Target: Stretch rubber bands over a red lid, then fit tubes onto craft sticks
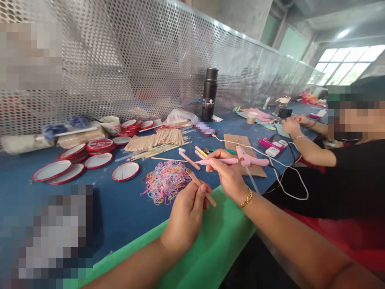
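A wooden craft stick (pixel 193 176) is pinched between the thumb and fingers of my left hand (pixel 188 210), slanting from upper left to lower right. My right hand (pixel 227 174) grips a pink marker pen (pixel 218 161), its tip pointing left, above the stick and apart from it. Just beyond my left hand lies a heap of colourful rubber bands (pixel 165 180). Several more markers (pixel 189 159) rest on the table behind the pen. To the right of my right hand a pink hot glue gun (pixel 251 158) lies on a piece of cardboard (pixel 258 170).
Many craft sticks (pixel 156 139) are piled on the blue table (pixel 120 208). Red-rimmed jar lids (pixel 125 171) lie at the left. A black bottle (pixel 209 94) stands by the perforated metal screen (pixel 150 52). A white cable (pixel 288 196) loops at the right, near another person's arm (pixel 315 148).
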Tool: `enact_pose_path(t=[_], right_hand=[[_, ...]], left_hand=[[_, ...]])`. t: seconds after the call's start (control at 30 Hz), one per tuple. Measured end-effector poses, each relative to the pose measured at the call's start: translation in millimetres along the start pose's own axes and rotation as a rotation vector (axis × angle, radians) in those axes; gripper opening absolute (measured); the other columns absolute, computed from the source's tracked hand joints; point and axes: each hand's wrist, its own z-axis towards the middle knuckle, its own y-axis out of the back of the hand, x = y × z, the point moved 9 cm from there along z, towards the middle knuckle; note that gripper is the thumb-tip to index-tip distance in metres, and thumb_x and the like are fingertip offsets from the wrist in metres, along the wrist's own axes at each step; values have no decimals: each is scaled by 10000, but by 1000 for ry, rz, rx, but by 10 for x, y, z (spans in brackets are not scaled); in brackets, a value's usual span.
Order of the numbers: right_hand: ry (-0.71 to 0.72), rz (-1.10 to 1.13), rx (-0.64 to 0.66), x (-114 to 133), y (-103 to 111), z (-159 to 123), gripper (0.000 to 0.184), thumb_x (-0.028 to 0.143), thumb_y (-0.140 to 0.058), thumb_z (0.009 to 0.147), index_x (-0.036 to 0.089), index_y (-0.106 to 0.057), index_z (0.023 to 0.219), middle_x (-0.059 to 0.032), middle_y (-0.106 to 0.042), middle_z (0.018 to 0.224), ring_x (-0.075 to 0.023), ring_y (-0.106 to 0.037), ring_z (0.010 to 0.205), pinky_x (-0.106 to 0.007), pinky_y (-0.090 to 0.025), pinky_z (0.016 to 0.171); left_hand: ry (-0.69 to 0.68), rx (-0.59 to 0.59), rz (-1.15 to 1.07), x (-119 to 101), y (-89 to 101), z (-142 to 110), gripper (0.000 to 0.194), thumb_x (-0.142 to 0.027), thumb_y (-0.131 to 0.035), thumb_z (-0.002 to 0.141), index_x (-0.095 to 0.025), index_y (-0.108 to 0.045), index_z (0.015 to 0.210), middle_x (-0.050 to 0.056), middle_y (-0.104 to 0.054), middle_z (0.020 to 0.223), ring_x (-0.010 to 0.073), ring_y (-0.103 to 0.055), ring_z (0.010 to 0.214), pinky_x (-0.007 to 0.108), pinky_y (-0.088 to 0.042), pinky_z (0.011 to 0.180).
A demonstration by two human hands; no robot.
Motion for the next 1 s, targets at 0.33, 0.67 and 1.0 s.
enact_pose_path(t=[0.33, 0.67, 1.0], right_hand=[[89, -88, -2, 125, -11, -94, 126, 247, -603, 897, 221, -651, 783, 34, -633, 653, -131, -621, 610, -280, -506, 617], [138, -53, -108, 196, 101, -293, 150, 231, -601, 882, 220, -562, 738, 54, -576, 602, -119, -559, 549, -271, -460, 576], [173, 20, -84, 178, 100, -375, 215, 266, -597, 891, 233, -498, 702, 70, -516, 534, -118, -518, 495, -275, -435, 537]], left_hand=[[61, 113, -20, 25, -18, 0, 355, -493, -473, 984, -204, -648, 876, -25, -556, 578, 165, -516, 542, 262, -379, 537], [96, 152, 59, 15, 19, 8, 389, -500, -469, 952, -204, -649, 776, -12, -573, 547, 157, -465, 496, 269, -363, 524], [94, 199, 66, 22, -18, -16, 397, -520, -483, 943, -206, -637, 757, -24, -560, 538, 148, -483, 490, 254, -363, 498]])
